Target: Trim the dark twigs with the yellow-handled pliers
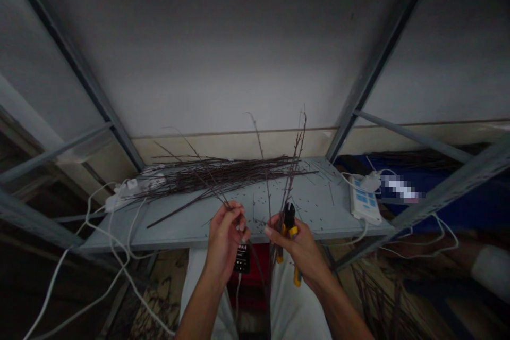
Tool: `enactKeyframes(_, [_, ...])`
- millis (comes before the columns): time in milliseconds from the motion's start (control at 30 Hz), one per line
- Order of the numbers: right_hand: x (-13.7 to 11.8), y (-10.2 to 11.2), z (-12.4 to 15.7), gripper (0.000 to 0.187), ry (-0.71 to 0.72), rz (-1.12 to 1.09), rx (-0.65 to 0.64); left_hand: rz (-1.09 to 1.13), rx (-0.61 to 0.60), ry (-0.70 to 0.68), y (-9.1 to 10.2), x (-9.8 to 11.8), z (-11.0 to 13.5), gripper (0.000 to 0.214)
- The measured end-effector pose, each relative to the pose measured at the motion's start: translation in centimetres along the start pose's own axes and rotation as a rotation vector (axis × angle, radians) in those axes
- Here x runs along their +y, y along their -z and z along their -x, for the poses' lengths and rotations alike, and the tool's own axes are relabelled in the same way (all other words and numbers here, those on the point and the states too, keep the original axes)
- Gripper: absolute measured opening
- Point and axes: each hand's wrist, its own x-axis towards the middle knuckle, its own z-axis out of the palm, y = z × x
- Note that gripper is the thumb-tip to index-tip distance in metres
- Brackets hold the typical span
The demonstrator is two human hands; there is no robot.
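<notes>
"So, the left hand?"

"Pinching thin twigs in a narrow grip, just over the front edge of the shelf."

"And the right hand?"

"Closed firmly round yellow cutters, their black tips pointing up, with more twigs rising just beside them."

"Any room to move?"

"Some. Rightward, the shelf runs on, dotted with twig bits, to a power strip near its end, and a steel upright stands beyond. The twig pile lies behind the hands, toward the back edge"
</notes>
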Motion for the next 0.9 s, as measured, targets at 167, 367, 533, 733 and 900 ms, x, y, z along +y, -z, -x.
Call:
enactKeyframes(167, [0.2, -0.2, 0.2, 0.04, -0.022, -0.038, -0.026, -0.086, -0.025, 0.016, 0.3, -0.3, -0.1, 0.03])
enactKeyframes(367, [-0.3, -0.7, 0.7, 0.033, 0.014, -0.02, -0.038, -0.304, -0.031, -0.002, 0.5, -1.0, -0.5, 0.036])
enactKeyframes(533, [-0.5, -1.1, 0.9, 0.033, 0.004, 0.015, -0.012, -0.368, -0.115, 0.021, 0.3, -1.2, -0.8, 0.035])
enactKeyframes(733, [-0.7, -1.3, 1.1, 0.035, -0.015, 0.022, -0.027, -0.305, -0.072, 0.005, -0.7, -1.2, -1.2, 0.034])
enactKeyframes(900, [-0.9, -1.0, 1.2, 0.036, -0.008, 0.042, -0.045, -0.267, -0.08, 0.013, -1.2, -1.3, -1.7, 0.037])
